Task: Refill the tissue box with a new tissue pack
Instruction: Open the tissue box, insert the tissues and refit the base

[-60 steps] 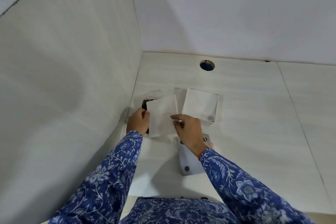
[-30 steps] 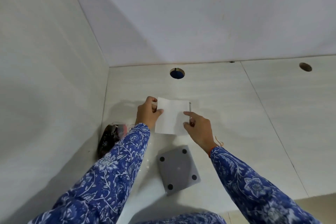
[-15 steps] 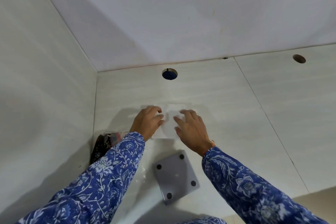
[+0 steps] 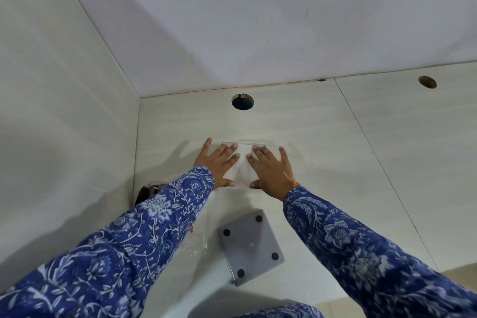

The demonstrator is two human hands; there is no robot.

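A clear square tissue box [image 4: 242,143] sits on the pale counter [image 4: 335,162], filled with a white tissue stack [image 4: 241,170]. My left hand [image 4: 219,162] lies flat on the stack's left side, fingers spread. My right hand [image 4: 271,168] presses flat on its right side, fingers spread too. Neither hand grips anything. A grey square lid [image 4: 251,242] with black round feet lies upside down on the counter, nearer to me than the box.
A dark crumpled wrapper [image 4: 148,191] sits in the left corner, partly behind my left sleeve. Two round holes [image 4: 242,102] [image 4: 427,82] open in the counter near the back wall. A wall stands close on the left.
The tissue stack, held by its edges between both hands earlier, now lies in the box. Both hands have opened and flattened on top of it.
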